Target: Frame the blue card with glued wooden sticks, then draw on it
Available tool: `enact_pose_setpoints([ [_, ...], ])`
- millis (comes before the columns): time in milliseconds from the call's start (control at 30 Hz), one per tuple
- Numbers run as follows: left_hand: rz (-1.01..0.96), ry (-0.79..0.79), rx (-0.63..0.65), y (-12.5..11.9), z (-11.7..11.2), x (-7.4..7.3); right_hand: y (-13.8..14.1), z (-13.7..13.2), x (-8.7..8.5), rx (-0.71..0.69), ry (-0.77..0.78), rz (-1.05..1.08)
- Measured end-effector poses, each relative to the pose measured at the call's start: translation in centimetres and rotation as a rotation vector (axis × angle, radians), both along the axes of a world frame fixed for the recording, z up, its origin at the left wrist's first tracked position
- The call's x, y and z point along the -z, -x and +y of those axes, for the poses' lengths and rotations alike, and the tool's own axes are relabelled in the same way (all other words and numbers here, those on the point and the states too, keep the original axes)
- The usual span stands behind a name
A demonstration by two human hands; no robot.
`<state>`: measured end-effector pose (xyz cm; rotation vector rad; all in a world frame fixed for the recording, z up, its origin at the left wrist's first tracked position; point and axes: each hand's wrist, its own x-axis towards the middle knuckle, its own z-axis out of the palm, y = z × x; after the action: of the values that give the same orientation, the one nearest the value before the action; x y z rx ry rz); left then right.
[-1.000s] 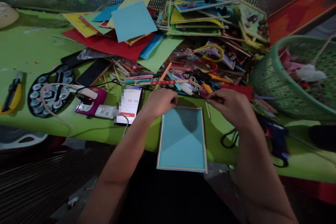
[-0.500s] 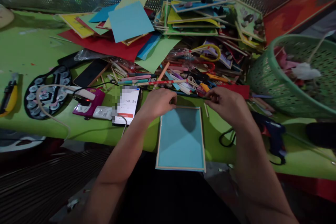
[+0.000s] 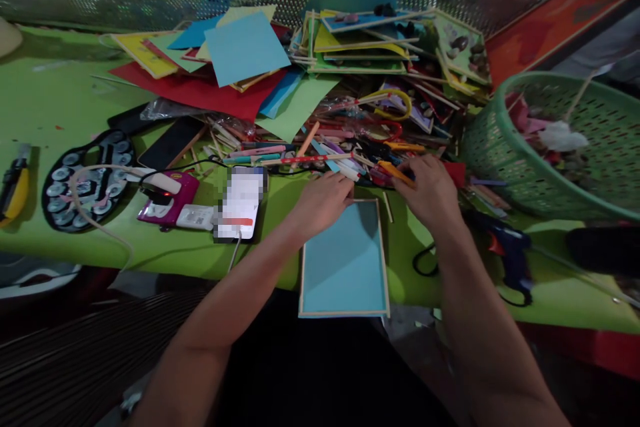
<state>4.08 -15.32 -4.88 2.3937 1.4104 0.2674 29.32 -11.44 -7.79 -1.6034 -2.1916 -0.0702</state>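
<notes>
A blue card framed with thin wooden sticks [image 3: 345, 260] lies on the green table [image 3: 60, 100], hanging over its near edge. My left hand [image 3: 324, 200] rests at the card's top left corner, fingers curled into the heap of pens and sticks [image 3: 320, 153]. My right hand [image 3: 430, 190] is just right of the card's top edge, its fingers closed among the orange-handled tools [image 3: 395, 172] in the clutter; what it grips is hidden.
A phone with a lit screen [image 3: 241, 203], a magenta device [image 3: 167, 197] and a black paint palette [image 3: 85, 180] lie to the left. Coloured paper sheets [image 3: 245, 47] and framed cards [image 3: 360, 40] pile at the back. A green basket [image 3: 555, 140] and a blue glue gun [image 3: 505, 250] stand at the right.
Both hands moved forward from the card's top edge into the clutter of pens and sticks. The view shifted slightly; the card stayed in place.
</notes>
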Motion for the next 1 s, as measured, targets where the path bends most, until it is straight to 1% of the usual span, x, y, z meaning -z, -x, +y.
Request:
enact_pose_setpoints([
  [133, -0.059, 0.002, -0.047, 0.6, 0.3, -0.5, -0.1, 0.1, -0.6, 0.110, -0.101, 0.138],
  [200, -0.047, 0.008, -0.048, 0.8, 0.3, -0.5, -0.2, 0.0, -1.0, 0.149, -0.107, 0.236],
  [333, -0.008, -0.008, -0.015, 0.7, 0.1, -0.2, -0.6, 0.1, -1.2, 0.173, -0.091, 0.641],
  [400, 0.008, -0.022, 0.015, 0.6, 0.0, 0.0, -0.7, 0.3, -1.0, 0.139, -0.088, 0.804],
  [500, 0.016, -0.035, 0.057, 0.5, -0.1, 0.2, -0.9, 0.6, -0.9, 0.036, -0.050, 0.908],
  [600, 0.015, -0.028, 0.074, 0.4, -0.1, 0.3, -0.9, 0.3, -1.2, -0.119, 0.065, 0.963],
  [700, 0.005, -0.006, 0.072, 0.3, -0.1, 0.3, -0.8, -0.4, -2.1, -0.277, 0.191, 1.019],
  [733, -0.002, 0.002, 0.068, 0.3, -0.1, 0.3, -0.8, -0.7, -2.4, -0.301, 0.209, 1.033],
  [867, -0.063, 0.027, 0.037, 0.5, -0.1, -0.1, -0.2, -1.2, -3.4, -0.299, 0.250, 1.124],
  [967, -0.139, 0.024, -0.036, 1.0, 0.1, -0.6, 0.5, -1.2, -3.4, -0.298, 0.301, 1.226],
  [1000, -0.208, 0.021, -0.077, 1.1, 0.2, -0.7, 0.8, -1.2, -3.3, -0.295, 0.301, 1.261],
])
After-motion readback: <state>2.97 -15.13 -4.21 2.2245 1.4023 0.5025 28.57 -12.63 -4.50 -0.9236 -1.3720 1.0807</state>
